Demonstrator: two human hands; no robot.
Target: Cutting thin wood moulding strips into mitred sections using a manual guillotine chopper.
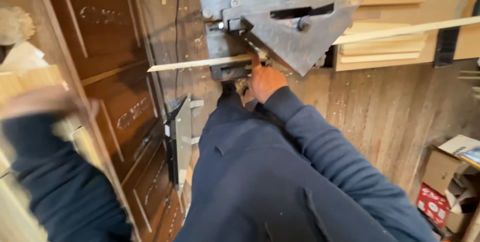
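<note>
My right hand [265,81] is clenched around the thin wooden strip [200,63] right where it enters the grey metal cutter [280,27], fingers curled over its top edge and pressing it down against the machine's bed; the strip runs out to the left of my grip and carries on past the angled blade plate to the right of it, toward the stacked wood pieces [380,47] beyond. My left hand [30,103] is off to the far side, well apart from the strip and blurred (I cannot tell whether it is open or closed, or holding anything). To do this well, I judge I should keep the strip flat and tight against the fence, my fingertips clear of the blade plate just above my knuckles, and my stance steady on the plank floor [380,117] below
</note>
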